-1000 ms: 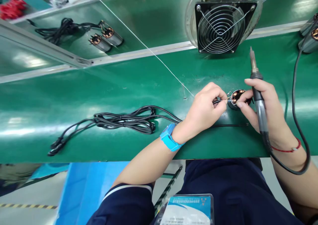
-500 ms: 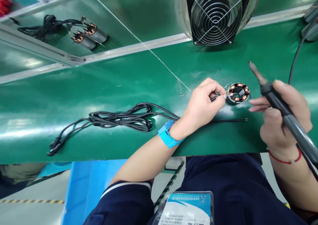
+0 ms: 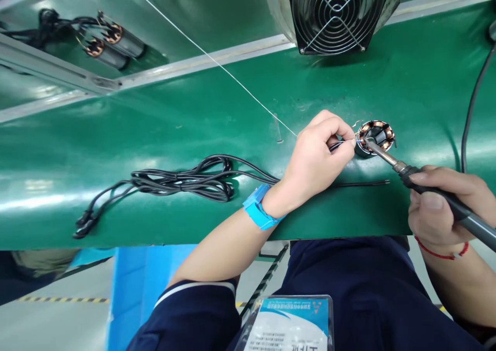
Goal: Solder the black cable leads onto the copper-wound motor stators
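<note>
My right hand (image 3: 445,206) is closed round the dark handle of a soldering iron (image 3: 430,185). The iron's tip reaches the near left rim of a motor stator (image 3: 382,128), a ring of copper windings standing on the bench. Left of the stator, my left hand (image 3: 321,149) pinches the end of a black power cord (image 3: 336,145), its thin wires pointing at the windings. A thin strand of solder wire (image 3: 240,84) runs down from the upper left to this hand. Whether the fingers hold the strand too is hidden.
A bundled pair of black cords (image 3: 182,180) lies on the green bench (image 3: 155,118); one free end (image 3: 368,184) lies below the stator. At the back stands a fan with a wire guard (image 3: 336,15). More stators (image 3: 112,46) sit on the back ledge, upper left.
My right hand has lowered the soldering iron, bringing its tip from the right of the stator onto its rim. My left hand keeps its pinch beside the stator. The view has shifted slightly.
</note>
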The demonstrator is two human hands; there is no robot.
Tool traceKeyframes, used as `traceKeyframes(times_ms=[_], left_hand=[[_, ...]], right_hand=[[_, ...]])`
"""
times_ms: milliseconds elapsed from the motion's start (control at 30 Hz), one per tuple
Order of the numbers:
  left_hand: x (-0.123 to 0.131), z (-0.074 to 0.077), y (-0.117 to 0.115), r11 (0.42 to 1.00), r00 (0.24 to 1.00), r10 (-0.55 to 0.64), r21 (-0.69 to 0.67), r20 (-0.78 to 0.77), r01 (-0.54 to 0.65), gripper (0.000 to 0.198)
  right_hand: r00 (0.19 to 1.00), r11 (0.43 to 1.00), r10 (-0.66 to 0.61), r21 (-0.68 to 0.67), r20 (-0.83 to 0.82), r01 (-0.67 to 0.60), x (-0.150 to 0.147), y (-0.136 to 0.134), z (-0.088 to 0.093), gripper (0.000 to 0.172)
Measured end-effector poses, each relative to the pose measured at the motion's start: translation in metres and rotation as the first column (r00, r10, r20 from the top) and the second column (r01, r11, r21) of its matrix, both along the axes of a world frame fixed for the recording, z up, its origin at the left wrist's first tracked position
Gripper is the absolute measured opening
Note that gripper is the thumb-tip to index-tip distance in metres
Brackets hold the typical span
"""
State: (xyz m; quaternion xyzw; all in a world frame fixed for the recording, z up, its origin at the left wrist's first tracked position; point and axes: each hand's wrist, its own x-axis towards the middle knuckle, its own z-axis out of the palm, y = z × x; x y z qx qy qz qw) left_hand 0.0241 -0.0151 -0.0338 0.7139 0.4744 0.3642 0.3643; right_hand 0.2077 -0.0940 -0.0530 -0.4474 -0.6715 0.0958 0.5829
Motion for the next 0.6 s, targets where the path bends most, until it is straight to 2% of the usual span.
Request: traceKeyframes(times_ms=[533, 600], left_hand=[[0.0010, -0.0001, -0.0005, 1.000, 0.999, 0.008, -0.001, 0.033, -0.008, 0.016], [0.0009, -0.0001, -0.0005, 1.000, 1.000, 0.008, -0.006, 0.028, -0.008, 0.016]], right_hand=[[0.999, 1.000, -0.030, -0.006, 0.034, 0.030, 0.0028, -0.0032, 0.0000, 0.026], [0.998, 0.995, -0.051, -0.083, 0.038, 0.054, 0.0038, -0.0047, -0.0003, 0.021]])
